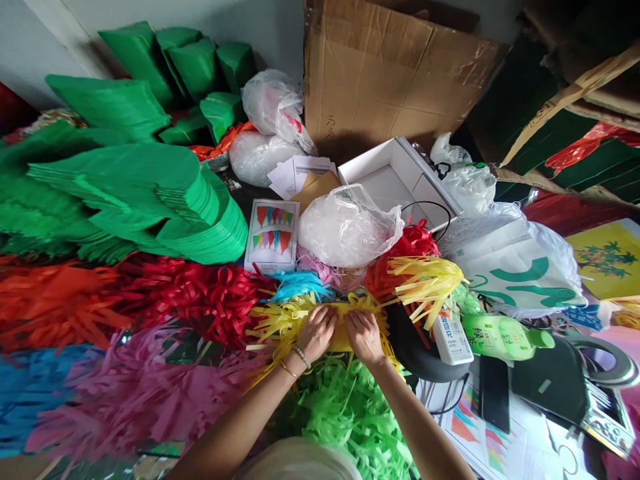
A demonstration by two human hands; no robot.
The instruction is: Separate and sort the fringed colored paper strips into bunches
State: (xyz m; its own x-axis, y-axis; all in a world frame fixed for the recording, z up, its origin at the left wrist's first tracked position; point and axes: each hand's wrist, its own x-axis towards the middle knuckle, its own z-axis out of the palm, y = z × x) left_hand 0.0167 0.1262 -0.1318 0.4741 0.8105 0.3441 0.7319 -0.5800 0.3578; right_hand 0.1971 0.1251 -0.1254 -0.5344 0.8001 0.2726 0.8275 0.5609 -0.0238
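Fringed yellow paper (343, 333) lies between my two hands at the middle of the view, its cut strips spreading out on both sides. My left hand (318, 332), with a bracelet at the wrist, has its fingers curled and pressed on the left part of the paper. On the right part, my right hand (364, 335) is closed in the same way, its fingertips pointing inward. Light green fringed paper (350, 413) is heaped below, between my forearms. Just beyond the hands are a blue fringe (302, 285) and a yellow tassel bundle (427, 280).
Green paper stacks (130, 180) stand at the left, above red (195, 293) and pink (150, 387) fringes. A plastic bag (350, 223), a white box (385, 173) and a cardboard sheet (390, 73) are behind. Rightward are a green bottle (500, 337) and a phone (494, 393).
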